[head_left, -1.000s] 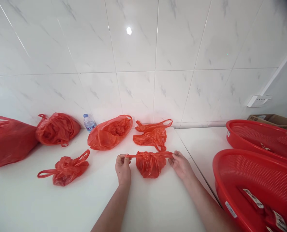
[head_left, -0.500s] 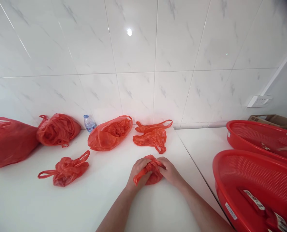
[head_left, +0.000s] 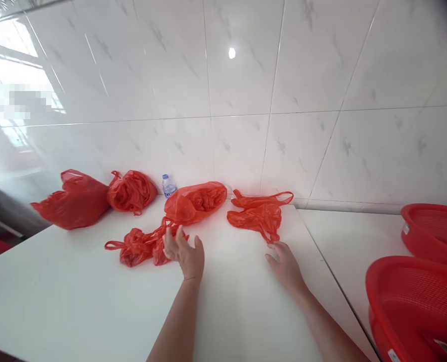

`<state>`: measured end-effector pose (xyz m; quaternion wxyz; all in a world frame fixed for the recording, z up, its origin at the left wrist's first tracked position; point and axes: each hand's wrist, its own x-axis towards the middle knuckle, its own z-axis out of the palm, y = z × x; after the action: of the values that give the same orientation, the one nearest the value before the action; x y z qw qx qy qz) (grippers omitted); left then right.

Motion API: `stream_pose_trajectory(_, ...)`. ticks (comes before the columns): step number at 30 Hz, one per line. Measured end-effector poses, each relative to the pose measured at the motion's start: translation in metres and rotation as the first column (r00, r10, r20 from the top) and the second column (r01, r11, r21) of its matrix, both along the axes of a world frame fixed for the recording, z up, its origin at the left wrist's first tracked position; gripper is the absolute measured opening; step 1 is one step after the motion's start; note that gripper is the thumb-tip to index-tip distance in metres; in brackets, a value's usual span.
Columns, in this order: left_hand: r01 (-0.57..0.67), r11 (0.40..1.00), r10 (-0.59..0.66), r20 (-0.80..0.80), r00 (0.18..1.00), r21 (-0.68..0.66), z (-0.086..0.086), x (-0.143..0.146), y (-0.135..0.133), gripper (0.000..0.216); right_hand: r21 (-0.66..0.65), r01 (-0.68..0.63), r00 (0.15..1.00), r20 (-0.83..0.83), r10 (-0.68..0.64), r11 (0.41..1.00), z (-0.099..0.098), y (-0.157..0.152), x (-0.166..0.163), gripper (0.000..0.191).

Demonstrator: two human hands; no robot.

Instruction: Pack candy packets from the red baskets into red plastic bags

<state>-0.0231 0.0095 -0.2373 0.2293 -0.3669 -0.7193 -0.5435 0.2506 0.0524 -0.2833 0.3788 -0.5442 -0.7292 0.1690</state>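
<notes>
My left hand is open, its fingers spread, right beside a small tied red plastic bag that lies against another tied red bag on the white table. My right hand rests open and flat on the table, just below an empty crumpled red bag with loose handles. A fuller open red bag lies behind my left hand.
Two larger red bags and a small water bottle stand along the tiled wall. Two red mesh baskets sit at the right on a neighbouring table.
Both hands held the small bag by its handles, then bunched it. Now it lies to the left beside the other tied bag, and both hands are open. The camera has turned left.
</notes>
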Motion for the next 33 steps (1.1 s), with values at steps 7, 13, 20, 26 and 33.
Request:
stream_pose_trajectory(7, 0.366, 0.879, -0.457, -0.320, 0.830, -0.305, -0.001, 0.060, -0.008, 0.030, 0.055, 0.030, 0.923, 0.382, -0.048, 0.998, 0.009, 0.003, -0.010, 0.050)
stream_pose_trajectory(13, 0.356, 0.733, -0.462, -0.039, 0.886, -0.579, -0.017, 0.035, 0.005, 0.040, 0.101, 0.068, 0.933, 0.347, -0.099, 0.993, 0.019, -0.006, -0.014, 0.034)
stream_pose_trajectory(20, 0.208, 0.873, -0.111, 0.236, 0.965, -0.441, -0.018, -0.014, 0.013, 0.049, 0.105, 0.161, 0.960, 0.214, -0.180, 0.981, 0.022, -0.006, -0.010, 0.036)
stream_pose_trajectory(26, 0.339, 0.802, -0.427, -0.075, 0.901, -0.493, -0.019, 0.039, 0.010, 0.046, 0.092, 0.044, 0.973, 0.223, -0.063, 0.995, 0.020, -0.003, -0.011, 0.028)
stream_pose_trajectory(33, 0.671, 0.524, -0.821, -0.101, 0.562, -0.525, -0.022, 0.069, 0.006, 0.060, 0.156, -0.239, 0.937, 0.294, 0.186, 0.958, 0.025, -0.025, -0.032, 0.023)
